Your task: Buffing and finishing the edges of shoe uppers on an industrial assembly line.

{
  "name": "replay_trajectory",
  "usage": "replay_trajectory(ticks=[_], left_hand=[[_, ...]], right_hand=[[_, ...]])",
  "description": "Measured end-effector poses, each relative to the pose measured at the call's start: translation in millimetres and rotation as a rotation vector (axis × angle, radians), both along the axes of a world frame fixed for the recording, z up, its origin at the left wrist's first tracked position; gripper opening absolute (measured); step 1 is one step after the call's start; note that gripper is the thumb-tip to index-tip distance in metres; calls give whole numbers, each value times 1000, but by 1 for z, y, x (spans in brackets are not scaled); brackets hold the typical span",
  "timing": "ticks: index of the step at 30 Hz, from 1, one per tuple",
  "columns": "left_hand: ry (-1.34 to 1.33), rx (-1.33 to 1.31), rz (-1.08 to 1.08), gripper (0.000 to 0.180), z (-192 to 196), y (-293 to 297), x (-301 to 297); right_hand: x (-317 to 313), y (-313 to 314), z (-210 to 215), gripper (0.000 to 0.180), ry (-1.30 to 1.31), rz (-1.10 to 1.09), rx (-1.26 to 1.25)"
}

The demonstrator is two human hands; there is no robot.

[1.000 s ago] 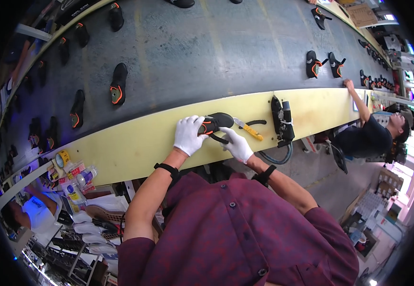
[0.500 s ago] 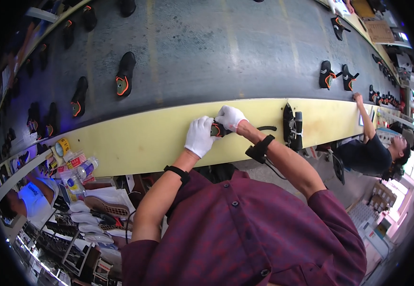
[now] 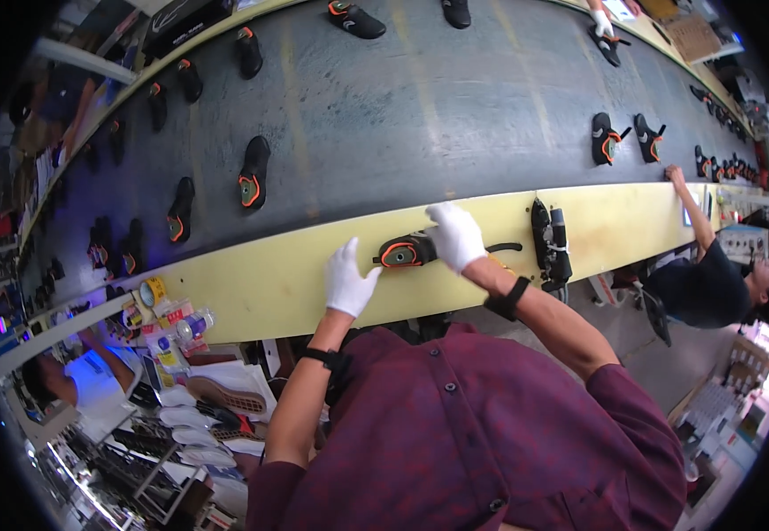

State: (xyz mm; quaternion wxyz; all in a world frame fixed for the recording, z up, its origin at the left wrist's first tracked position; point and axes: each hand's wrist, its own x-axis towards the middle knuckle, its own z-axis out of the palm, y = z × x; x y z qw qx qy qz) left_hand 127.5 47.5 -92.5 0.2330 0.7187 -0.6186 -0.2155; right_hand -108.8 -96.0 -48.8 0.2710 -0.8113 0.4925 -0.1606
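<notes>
Left grip (image 3: pixel 349 281) spread | right grip (image 3: pixel 457 237) closure unclear | black shoe (image 3: pixel 399 254) lies between them

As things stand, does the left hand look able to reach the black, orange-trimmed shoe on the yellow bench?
Probably yes: the open, white-gloved left hand is close to the shoe, with nothing visible in between.

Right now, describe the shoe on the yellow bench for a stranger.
Find the near yellow bench beside the grey belt. Between left hand and right hand lies an orange-trimmed black shoe. Unlike the belt's similar shoes, it rests on the bench.
</notes>
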Motion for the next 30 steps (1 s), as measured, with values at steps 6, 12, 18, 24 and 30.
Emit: replay_trajectory(ticks=[6,12,18,24,30], left_hand=[[238,386,-123,89,-48,8,1],[438,236,-189,85,55,-44,-18],[59,144,-353,65,90,-50,-57],[-9,46,-455,63,109,-57,-95],[33,124,-444,69,123,-60,-151]], right_hand=[[28,46,-36,18,-1,284,-83],[-11,33,25,67,-379,84,351],[-57,29,36,72,-67,290,190],[-212,-20,-8,57,174,-624,-496],[-231,-29,23,38,129,-458,401]])
